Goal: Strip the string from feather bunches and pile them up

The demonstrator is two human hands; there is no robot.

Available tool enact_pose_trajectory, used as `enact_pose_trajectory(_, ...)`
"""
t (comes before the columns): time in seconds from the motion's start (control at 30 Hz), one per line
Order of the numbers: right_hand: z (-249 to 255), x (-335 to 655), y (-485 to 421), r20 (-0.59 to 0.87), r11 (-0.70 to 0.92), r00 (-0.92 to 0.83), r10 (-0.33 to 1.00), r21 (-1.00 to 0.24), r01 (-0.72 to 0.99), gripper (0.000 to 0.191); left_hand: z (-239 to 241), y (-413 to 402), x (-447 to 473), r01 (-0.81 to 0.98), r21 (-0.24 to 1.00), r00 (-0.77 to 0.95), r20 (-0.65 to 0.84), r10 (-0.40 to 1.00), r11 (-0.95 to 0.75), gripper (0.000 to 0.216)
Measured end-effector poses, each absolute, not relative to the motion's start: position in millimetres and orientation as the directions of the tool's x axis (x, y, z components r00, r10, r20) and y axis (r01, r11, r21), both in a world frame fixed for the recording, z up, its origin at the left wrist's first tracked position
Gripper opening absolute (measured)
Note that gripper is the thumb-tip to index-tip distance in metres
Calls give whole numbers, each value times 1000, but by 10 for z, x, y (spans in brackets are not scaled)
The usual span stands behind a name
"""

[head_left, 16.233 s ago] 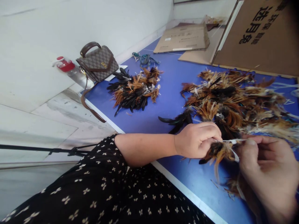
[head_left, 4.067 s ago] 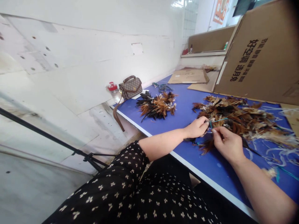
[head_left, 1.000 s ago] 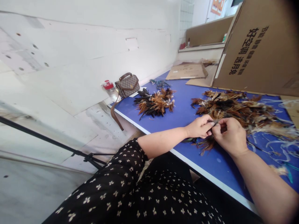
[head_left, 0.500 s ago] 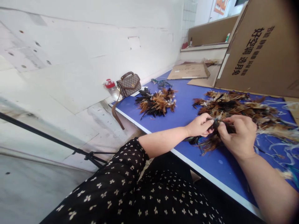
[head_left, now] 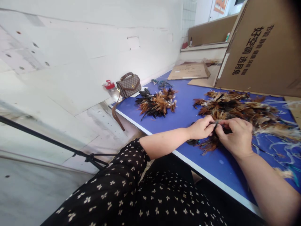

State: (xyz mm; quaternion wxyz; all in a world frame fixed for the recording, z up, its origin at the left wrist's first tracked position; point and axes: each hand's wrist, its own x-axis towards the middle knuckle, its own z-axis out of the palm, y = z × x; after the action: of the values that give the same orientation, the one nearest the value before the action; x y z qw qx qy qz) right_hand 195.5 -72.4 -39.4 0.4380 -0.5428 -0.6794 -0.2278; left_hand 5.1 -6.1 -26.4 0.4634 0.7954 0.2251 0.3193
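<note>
My left hand point(head_left: 201, 128) and my right hand point(head_left: 234, 136) meet over the near edge of the blue table point(head_left: 178, 117). Both are closed in a pinch on a small bundle of brown and black feathers point(head_left: 209, 145), whose tips hang below my fingers. Just behind my hands spreads a large loose heap of brown feathers point(head_left: 240, 108). A smaller pile of tied feather bundles point(head_left: 156, 105) lies further left on the table.
A brown patterned handbag point(head_left: 128, 85) and a red-capped bottle point(head_left: 111, 89) sit at the table's far left corner. A big cardboard box point(head_left: 261, 50) stands behind the heap, flat cardboard point(head_left: 189, 71) beyond it. Loose white and teal strings point(head_left: 279, 150) lie at right. A black tripod leg point(head_left: 47, 141) crosses the floor.
My right hand has drawn back a little toward my left, and both stay pinched on the feather bundle. The view has barely shifted.
</note>
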Motion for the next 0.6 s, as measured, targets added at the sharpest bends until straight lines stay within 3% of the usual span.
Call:
enact_pose_trajectory(0.17, -368, 1939, -743, 826, 300, -51, 562, -146, 943, 22, -246, -77, 35, 47, 873, 705, 315, 636, -485, 8)
enact_pose_trajectory(0.3, -347, 1925, -758, 809, 287, -51, 586, -149, 946, 21, -223, -104, 29, 44, 914, 729, 247, 638, -404, 9)
enact_pose_trajectory(0.47, -331, 1905, -757, 791, 282, -23, 611, -191, 940, 17, -218, -136, 42, -44, 990, 793, 118, 598, -136, 16)
enact_pose_trajectory(0.6, -339, 1887, -749, 784, 291, 28, 620, -263, 920, 14, -199, -148, 26, -154, 986, 849, 97, 519, 68, 22)
